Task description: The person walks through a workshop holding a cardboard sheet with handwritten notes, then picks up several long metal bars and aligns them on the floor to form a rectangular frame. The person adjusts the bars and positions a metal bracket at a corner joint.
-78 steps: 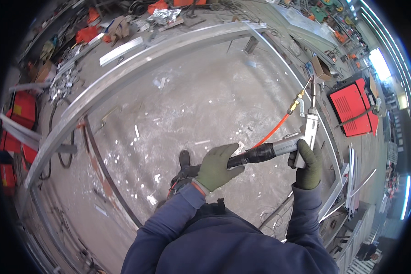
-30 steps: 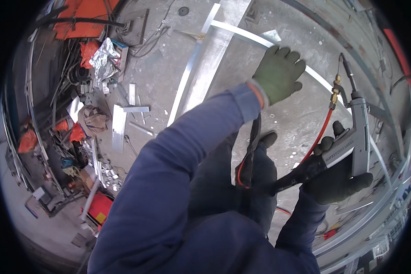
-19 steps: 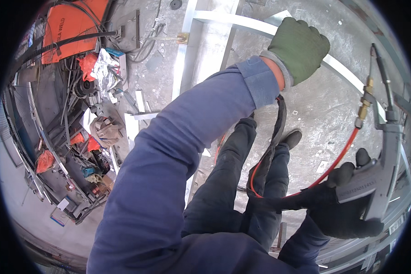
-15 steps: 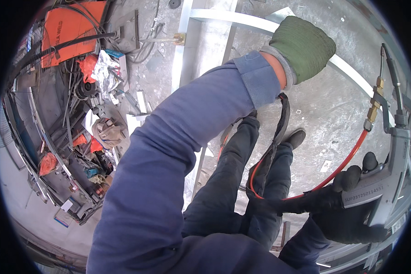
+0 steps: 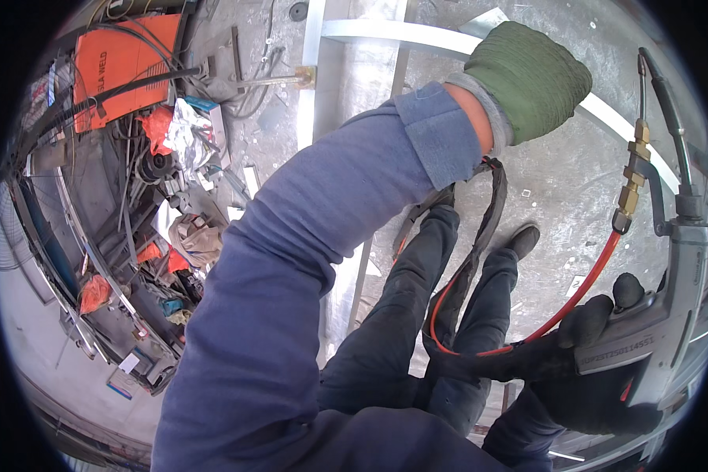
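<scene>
My left arm, in a blue sleeve, reaches across to the upper right. My left hand (image 5: 531,85), in a green knit glove, is rounded like a fist above a pale metal bar (image 5: 613,116). Its fingers curl under out of sight, so any contact with the bar is hidden. At the lower right my right hand (image 5: 586,397), in a black glove, is wrapped around the handle of a grey welding gun (image 5: 669,315). Brass fittings (image 5: 633,177) and a red hose (image 5: 586,295) join the gun; the hose loops toward my legs beside a black-sleeved cable (image 5: 480,228).
An orange welding machine (image 5: 126,67) stands at the upper left with cables across it. Below it lie metal offcuts, foil (image 5: 187,138) and rags (image 5: 197,236). A metal beam (image 5: 311,94) runs along the grey floor (image 5: 527,197). A person's legs and shoes (image 5: 523,240) show below my arm.
The view has shifted slightly. My right hand and the welding gun appear a little further left, with the fittings higher. My left hand has moved slightly right over the bar.
</scene>
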### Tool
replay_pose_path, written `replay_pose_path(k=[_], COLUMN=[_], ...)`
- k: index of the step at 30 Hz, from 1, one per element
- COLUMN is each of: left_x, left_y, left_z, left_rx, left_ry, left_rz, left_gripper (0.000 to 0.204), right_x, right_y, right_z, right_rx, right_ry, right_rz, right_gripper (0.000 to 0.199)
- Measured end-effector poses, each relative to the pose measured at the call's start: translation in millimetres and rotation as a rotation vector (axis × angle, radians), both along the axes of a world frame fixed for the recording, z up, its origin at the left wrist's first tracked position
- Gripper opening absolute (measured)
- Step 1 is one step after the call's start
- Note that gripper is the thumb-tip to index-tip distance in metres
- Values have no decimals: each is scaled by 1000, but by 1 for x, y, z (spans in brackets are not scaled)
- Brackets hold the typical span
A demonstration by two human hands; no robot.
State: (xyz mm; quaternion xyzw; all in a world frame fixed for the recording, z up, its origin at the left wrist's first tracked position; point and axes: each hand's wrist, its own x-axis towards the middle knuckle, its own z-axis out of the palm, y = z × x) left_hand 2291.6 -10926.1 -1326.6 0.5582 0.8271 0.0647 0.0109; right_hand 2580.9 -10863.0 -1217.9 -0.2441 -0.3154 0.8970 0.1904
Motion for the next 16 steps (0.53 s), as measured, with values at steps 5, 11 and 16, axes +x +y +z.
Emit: replay_pose_path(k=[5, 11, 16], left_x=[-4, -5, -9], left_y=[0, -4, -14], left_z=[-1, -1, 3], left_rx=[-13, -21, 29], left_ry=[11, -58, -74], left_rz=[-13, -24, -58], left_gripper=[19, 20, 16], right_x=[-3, -11, -26], right_y=[-7, -17, -36], right_z=[0, 2, 14], right_rx=[15, -16, -39], right_ry=[-15, 51, 48], right_rz=[27, 112, 107], right_gripper=[123, 123, 121])
